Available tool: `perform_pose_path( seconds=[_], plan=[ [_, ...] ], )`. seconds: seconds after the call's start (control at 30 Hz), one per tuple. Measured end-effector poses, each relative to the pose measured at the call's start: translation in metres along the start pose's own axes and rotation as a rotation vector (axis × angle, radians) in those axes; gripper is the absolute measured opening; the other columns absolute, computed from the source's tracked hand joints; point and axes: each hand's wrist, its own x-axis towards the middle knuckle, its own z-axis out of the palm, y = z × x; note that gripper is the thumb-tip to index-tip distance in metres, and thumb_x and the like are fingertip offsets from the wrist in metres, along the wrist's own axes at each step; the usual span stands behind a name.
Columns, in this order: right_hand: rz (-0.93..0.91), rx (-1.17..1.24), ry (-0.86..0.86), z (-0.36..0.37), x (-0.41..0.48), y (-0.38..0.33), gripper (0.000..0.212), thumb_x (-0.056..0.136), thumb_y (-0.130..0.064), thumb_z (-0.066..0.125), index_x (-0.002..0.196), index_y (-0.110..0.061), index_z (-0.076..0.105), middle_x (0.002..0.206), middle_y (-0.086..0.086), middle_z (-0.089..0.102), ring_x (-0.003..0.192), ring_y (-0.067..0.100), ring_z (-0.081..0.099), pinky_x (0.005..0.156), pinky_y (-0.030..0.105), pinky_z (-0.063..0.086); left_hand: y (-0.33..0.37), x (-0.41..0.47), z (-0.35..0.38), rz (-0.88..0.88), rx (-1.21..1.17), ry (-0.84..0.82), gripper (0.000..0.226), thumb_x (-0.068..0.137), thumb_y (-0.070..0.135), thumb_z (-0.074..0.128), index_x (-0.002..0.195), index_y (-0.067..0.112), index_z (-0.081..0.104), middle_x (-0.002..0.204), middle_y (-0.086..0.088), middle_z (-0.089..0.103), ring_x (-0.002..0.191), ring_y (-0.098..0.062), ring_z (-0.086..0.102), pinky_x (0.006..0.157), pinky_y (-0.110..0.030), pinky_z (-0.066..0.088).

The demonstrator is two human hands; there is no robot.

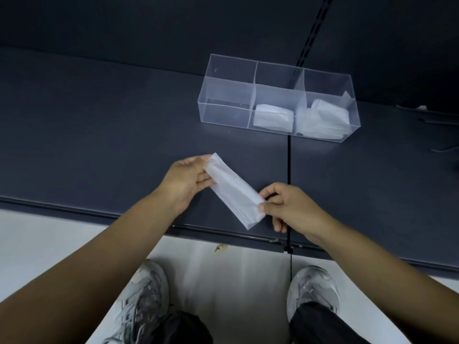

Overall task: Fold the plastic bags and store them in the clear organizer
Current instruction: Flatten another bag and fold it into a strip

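Head view, looking down. We see 1 plastic bag (234, 192), folded into a long narrow strip, lying diagonally across the centre of the frame from upper left to lower right. The left hand (188, 180) grips its upper-left end, fingers curled round the edge. The right hand (290, 207) pinches its lower-right end between thumb and forefinger, the other fingers curled below. We cannot tell whether the strip touches the surface or is held just above it.

The clear organizer (223, 112) stands in the upper right of the frame, well apart from the hands, with nothing between it and the strip. It has 3 compartments in a row. The middle one holds a folded bag bundle (273, 117). The right one holds a stack of folded bags (325, 120), with 1 corner sticking up near the far wall.

The surface is a dark blue-grey shelf (99, 135), split by a thin black seam (288, 165) that runs from the organizer's front wall down past the right hand to the shelf's front edge. Behind it rises a dark back panel (149, 26) with a slotted rail (314, 28) at the upper right. Thin dark cables (437, 120) lie at the right edge of the frame.

Below the shelf edge we see a white floor (223, 281) with a small brown stain (219, 247), 2 grey sneakers (146, 294) and dark trouser cuffs.
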Motion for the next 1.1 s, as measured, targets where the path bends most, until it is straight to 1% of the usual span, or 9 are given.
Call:
perform_pose_path(
  seconds=[0.13,0.23,0.3,0.37,0.63,0.8,0.87,0.97,1.1],
  plan=[
    [0.026,0.026,0.002,-0.001,0.002,0.000,0.012,0.088,-0.008,0.064,0.099,-0.012,0.059,0.074,0.003,0.069,0.041,0.012,0.053,0.040,0.023,0.041,-0.007,-0.014,-0.009,0.583,0.530,0.286,0.028,0.098,0.007,0.049,0.125,0.006,0.060,0.119,-0.007,0.065,0.104,-0.017,0.064,0.091,-0.017,0.048],
    [0.038,0.043,-0.012,-0.001,0.002,-0.002,0.014,0.088,-0.008,0.065,0.101,-0.010,0.059,0.068,0.001,0.067,0.042,0.012,0.053,0.040,0.023,0.042,-0.037,-0.044,-0.002,1.057,1.095,-0.152,0.044,0.092,0.028,0.059,0.132,0.010,0.057,0.134,-0.006,0.058,0.123,-0.013,0.049,0.106,-0.020,0.032],
    [0.056,0.064,-0.036,-0.002,-0.001,-0.004,0.016,0.089,-0.011,0.065,0.103,-0.009,0.059,0.064,-0.002,0.066,0.043,0.012,0.054,0.041,0.022,0.042,-0.060,-0.058,0.001,1.018,1.302,-0.413,0.067,0.088,0.054,0.054,0.140,0.011,0.048,0.145,-0.004,0.047,0.135,-0.012,0.037,0.114,-0.020,0.022],
    [0.094,0.098,-0.042,-0.003,-0.004,-0.006,0.016,0.091,-0.014,0.063,0.105,-0.010,0.058,0.069,0.001,0.065,0.044,0.011,0.056,0.042,0.022,0.042,-0.074,-0.063,-0.001,0.998,1.359,-0.406,0.073,0.086,0.056,0.053,0.141,0.009,0.046,0.147,-0.004,0.045,0.138,-0.014,0.036,0.115,-0.024,0.023],
    [0.135,0.346,-0.113,-0.014,-0.031,-0.017,0.020,0.092,-0.013,0.060,0.112,-0.013,0.061,0.094,0.008,0.071,0.049,0.015,0.059,0.043,0.021,0.044,-0.075,-0.057,-0.003,1.100,1.179,-0.216,0.042,0.074,-0.004,0.075,0.114,0.005,0.070,0.118,-0.006,0.069,0.109,-0.020,0.066,0.096,-0.032,0.050],
    [-0.346,-0.301,-0.137,-0.035,-0.024,-0.018,0.068,0.076,-0.010,0.079,0.129,-0.042,0.050,0.123,-0.031,0.050,0.083,0.003,0.055,0.073,0.012,0.044,-0.058,-0.061,-0.001,0.874,1.047,-0.214,0.024,0.093,0.022,0.054,0.107,0.014,0.072,0.083,-0.002,0.072,0.072,-0.015,0.064,0.067,-0.026,0.048],
    [-0.417,-0.409,-0.202,-0.028,-0.009,-0.017,0.068,0.076,-0.006,0.078,0.131,-0.037,0.052,0.134,-0.027,0.043,0.093,0.004,0.051,0.078,0.011,0.041,-0.052,-0.058,0.000,0.792,1.020,-0.200,0.027,0.096,0.033,0.047,0.087,0.018,0.068,0.057,0.004,0.050,0.052,-0.012,0.043,0.051,-0.025,0.034],
    [-0.437,-0.343,-0.136,-0.011,0.014,-0.015,0.041,0.078,-0.006,0.076,0.113,-0.024,0.067,0.108,-0.013,0.063,0.076,0.005,0.050,0.069,0.014,0.040,-0.044,-0.050,0.000,0.719,0.954,-0.190,0.027,0.097,0.033,0.048,0.070,0.031,0.048,0.054,0.004,0.038,0.051,-0.009,0.035,0.050,-0.024,0.031],
    [-0.413,-0.283,-0.008,-0.005,0.034,-0.018,0.013,0.083,-0.015,0.073,0.074,-0.021,0.067,0.060,-0.015,0.057,0.055,0.000,0.046,0.059,0.017,0.039,-0.035,-0.032,0.002,0.487,0.725,-0.150,0.032,0.101,0.022,0.048,0.084,-0.002,0.061,0.073,-0.019,0.058,0.068,-0.022,0.055,0.068,-0.038,0.052]
  ],
)
